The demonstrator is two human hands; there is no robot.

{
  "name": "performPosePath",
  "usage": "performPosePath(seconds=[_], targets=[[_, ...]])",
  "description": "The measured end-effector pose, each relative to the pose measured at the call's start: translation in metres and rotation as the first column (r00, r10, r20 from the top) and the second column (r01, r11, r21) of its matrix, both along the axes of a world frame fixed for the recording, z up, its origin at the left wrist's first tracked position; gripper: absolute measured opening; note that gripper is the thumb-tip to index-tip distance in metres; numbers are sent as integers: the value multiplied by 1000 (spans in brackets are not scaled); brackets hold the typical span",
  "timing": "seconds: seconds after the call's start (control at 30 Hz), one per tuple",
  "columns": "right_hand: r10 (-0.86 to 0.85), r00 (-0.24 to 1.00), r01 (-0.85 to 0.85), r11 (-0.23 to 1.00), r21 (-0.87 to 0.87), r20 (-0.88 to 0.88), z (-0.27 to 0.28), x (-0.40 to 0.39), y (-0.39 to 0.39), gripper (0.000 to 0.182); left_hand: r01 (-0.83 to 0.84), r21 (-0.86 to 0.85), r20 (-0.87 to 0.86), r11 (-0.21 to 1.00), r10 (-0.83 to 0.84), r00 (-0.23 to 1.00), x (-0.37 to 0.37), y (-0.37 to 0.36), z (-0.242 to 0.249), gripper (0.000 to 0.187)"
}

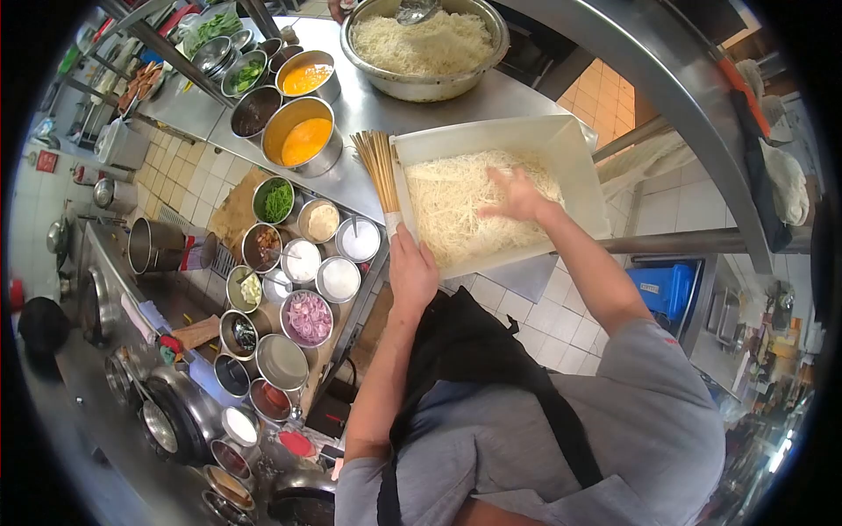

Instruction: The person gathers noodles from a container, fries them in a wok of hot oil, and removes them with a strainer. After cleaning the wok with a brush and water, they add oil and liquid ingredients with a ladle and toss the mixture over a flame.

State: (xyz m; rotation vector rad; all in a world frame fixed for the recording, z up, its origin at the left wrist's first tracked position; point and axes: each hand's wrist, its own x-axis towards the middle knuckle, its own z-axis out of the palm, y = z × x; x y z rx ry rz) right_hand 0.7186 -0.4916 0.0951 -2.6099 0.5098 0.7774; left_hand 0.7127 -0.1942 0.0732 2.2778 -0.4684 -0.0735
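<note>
the bundle of thin sticks (377, 167) is running lengthwise away from the person, leaning a little to the left; its fanned tips are pointing outward and its narrow, pale-wrapped end is pointing back toward the body. the white tub (557, 138) is lying with its long axis crosswise on the steel counter (351, 116), its right end sitting slightly farther from the person than its left.

the tub is holding a broad layer of pale strands (447, 197). beyond it, a large metal bowl (421, 89) is carrying a heap of similar strands, with a ladle (417, 9) resting on top. to the left, two steel pots (317, 163) are holding orange liquid (307, 140). nearer, smaller round containers are holding chopped greens (279, 202), cut purple onion (307, 317) and white contents (338, 277).

the left hand (412, 273) is gripping the bundle by its wrapped end, so the sticks are extending forward from the fist along the tub's left wall; whether those fingers are also pressing on the rim, i cannot tell. the right hand (519, 200) is holding its fingers loose and apart over the strands, which are lying beneath and around it; whether the fingertips are touching them is not showing clearly.
</note>
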Motion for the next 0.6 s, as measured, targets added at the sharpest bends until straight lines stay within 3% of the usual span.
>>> performPosePath(seconds=[0.13,0.23,0.37,0.43,0.6], targets=[[370,922,-384,910,-154,-110,15,-15,50,126,19,3,-46,1000,-19,999,4,1,5,57],[360,931,-365,915,-174,-60,10,-2,48,116,63,12,-36,998,-62,997,5,6,6,57],[325,941,-310,940,-143,97,-41,9,7,100,48,8,-51,999,-47,998,3,5,10,58],[265,945,-247,963,-110,194,-43,9,-5,90,25,-18,-35,1000,-26,999,1,4,9,58],[153,965,-136,986,-92,213,-8,6,-28,82,-26,-4,-29,1000,26,999,-3,3,4,57]])
